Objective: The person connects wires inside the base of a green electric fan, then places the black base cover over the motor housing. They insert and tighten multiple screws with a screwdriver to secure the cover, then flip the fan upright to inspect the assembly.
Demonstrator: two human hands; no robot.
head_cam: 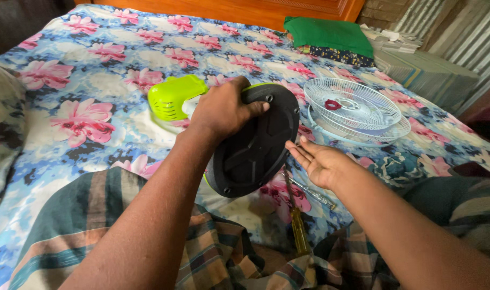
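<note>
Head view looks down at a person seated on a bed with a floral bedsheet (94,86), working on a small table fan that is partly taken apart. Left hand (223,110) is closed around the upper rim of the fan's round black base (256,142), thumb pressed over its edge, holding the base tilted up so that its underside, with moulded ribs and screw holes, faces the camera. Behind that hand sits the lime-green motor housing (175,96), which appears joined to the base, though the hand hides the joint. Right hand (317,161) is open, palm up and empty, fingertips just beside the base's lower right edge without clearly touching it.

2 white fan grilles (355,110), stacked with a red hub piece showing at the centre, rest on the sheet to the right, apart from both hands. A yellow-handled screwdriver (298,225) lies below the right hand on the sheet near the person's checked cloth, with a thin metal tool just beside it, too slim to identify.

Judging by the upturned base and the free right hand, the work is at the underside of the base, between tool uses; taking up the screwdriver would call for a steady left-hand hold on the base.
</note>
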